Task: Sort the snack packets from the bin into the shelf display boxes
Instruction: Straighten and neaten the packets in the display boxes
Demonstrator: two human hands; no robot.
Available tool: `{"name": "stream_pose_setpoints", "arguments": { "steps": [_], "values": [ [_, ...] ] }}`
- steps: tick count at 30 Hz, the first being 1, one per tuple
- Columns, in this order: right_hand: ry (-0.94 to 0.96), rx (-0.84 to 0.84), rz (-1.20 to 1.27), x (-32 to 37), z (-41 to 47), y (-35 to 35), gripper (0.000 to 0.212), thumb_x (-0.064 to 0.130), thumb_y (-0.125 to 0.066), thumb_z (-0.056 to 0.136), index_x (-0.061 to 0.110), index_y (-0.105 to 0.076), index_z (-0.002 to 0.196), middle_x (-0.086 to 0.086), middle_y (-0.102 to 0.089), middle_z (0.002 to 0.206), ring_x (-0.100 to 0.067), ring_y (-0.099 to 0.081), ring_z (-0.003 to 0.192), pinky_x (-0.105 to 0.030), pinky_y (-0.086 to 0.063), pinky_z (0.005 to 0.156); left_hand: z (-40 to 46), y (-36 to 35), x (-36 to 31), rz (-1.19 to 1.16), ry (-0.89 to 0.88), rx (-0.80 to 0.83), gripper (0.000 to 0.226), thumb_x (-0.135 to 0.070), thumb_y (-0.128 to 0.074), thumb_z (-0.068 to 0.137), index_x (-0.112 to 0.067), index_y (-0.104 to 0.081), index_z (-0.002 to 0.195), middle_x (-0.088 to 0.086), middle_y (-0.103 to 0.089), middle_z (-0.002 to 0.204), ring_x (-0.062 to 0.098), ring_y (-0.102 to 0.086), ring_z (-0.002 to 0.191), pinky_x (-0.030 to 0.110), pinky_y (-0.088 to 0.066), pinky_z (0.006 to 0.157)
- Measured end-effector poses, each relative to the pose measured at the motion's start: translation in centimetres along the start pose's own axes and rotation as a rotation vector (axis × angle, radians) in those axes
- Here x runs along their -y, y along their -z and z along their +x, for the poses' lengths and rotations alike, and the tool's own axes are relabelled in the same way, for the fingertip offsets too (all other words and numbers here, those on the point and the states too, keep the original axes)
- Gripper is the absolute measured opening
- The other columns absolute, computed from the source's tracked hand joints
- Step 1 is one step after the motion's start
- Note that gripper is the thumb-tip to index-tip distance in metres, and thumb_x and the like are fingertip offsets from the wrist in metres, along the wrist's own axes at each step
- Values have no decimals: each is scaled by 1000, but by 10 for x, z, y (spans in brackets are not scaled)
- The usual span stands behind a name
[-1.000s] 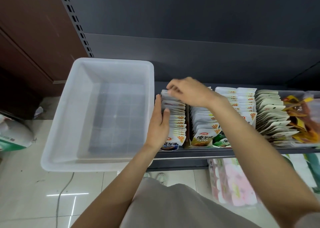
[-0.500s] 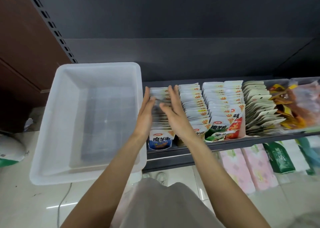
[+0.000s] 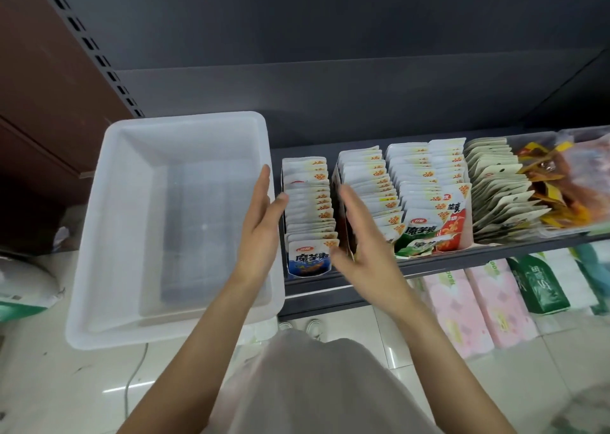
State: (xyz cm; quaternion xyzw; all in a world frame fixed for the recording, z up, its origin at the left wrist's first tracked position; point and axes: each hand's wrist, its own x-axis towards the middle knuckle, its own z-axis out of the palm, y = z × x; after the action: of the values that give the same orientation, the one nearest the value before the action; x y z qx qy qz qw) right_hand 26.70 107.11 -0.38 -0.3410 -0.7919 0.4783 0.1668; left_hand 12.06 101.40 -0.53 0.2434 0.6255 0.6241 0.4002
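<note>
bin (image 3: 125,176): holds no packets, beside the shelf | left hand (image 3: 260,229) and right hand (image 3: 359,235): both grips released, fingers straight, now drawn apart either side of the blue-packet display box (image 3: 308,216) they pressed a second ago | snack packets: rows filed right of bin | judgement: sorting looks finished

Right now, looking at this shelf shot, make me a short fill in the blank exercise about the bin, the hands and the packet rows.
1. The white plastic bin holds ____ snack packets.
2. The left hand and right hand flank the row whose front packet has a ____ lower half.
3. Both hands have ____ fingers and hold nothing.
4. The bin sits to the ____ of the packet rows.

Missing words: no; blue; straight; left
</note>
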Motion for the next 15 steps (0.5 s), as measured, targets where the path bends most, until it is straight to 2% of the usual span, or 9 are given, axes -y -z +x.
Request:
{"name": "stream_pose_setpoints", "arguments": {
  "steps": [2,3,4,6,8,9,11,13,15],
  "values": [
    [-14,60,-231,-7,5,-18,88,6,-55,91,31,6,148,7,13,158,-4,12,144,-10,-12,110,-4,-7,4,-27,25,25,49,-14,-39,100,-26,-26,146,-35,-42,112,-31,-48,85,-4,-38,66],
    [-34,37,-265,-10,11,-25,86,6,-53,92,25,8,149,3,15,158,-4,13,143,-13,-13,109,-4,-10,7,-34,46,27,49,-13,-39,100,-25,-25,146,-35,-44,108,-30,-50,84,-3,-39,66],
    [-49,-1,-247,-11,19,-30,83,6,-51,94,21,8,150,0,12,159,-3,9,143,-14,-15,110,-2,-13,9,-46,61,28,49,-13,-39,100,-24,-25,146,-34,-46,108,-26,-52,90,-1,-41,69],
    [-90,-71,-39,-11,33,-36,80,3,-50,93,18,2,152,-2,-9,159,6,-13,137,-14,-21,109,1,-16,16,-67,94,38,50,-18,-40,100,-26,-24,147,-25,-50,121,-11,-51,111,6,-44,83],
    [-137,-114,243,-12,42,-41,80,-4,-50,91,22,-5,151,9,-35,148,8,-34,130,-14,-33,106,1,-18,23,-82,116,50,57,-26,-45,97,-29,-21,149,-14,-47,136,3,-47,124,18,-40,101],
    [-161,-124,326,-15,44,-43,81,-7,-49,89,23,-6,151,18,-41,140,9,-39,127,-15,-36,104,1,-19,25,-114,124,47,59,-30,-46,95,-30,-21,149,-11,-47,139,6,-46,126,24,-38,105],
    [-203,-140,403,-19,47,-44,84,-9,-49,88,25,-7,151,23,-43,136,6,-41,127,-25,-39,106,2,-20,28,-176,143,31,54,-28,-42,97,-30,-24,148,-6,-49,139,12,-47,128,30,-38,106],
    [-246,-135,441,-20,47,-40,85,-8,-49,87,27,-7,152,11,-40,145,-4,-39,131,-32,-39,108,4,-19,25,-266,160,47,47,-27,-35,100,-26,-30,146,-2,-53,137,16,-51,125,34,-41,105],
    [-268,-103,440,-19,46,-36,83,-6,-49,89,28,-8,152,8,-35,149,-1,-37,129,-19,-39,101,4,-18,22,-309,168,70,41,-27,-28,102,-20,-40,141,-3,-62,124,11,-59,115,27,-49,93]
  ]
}}
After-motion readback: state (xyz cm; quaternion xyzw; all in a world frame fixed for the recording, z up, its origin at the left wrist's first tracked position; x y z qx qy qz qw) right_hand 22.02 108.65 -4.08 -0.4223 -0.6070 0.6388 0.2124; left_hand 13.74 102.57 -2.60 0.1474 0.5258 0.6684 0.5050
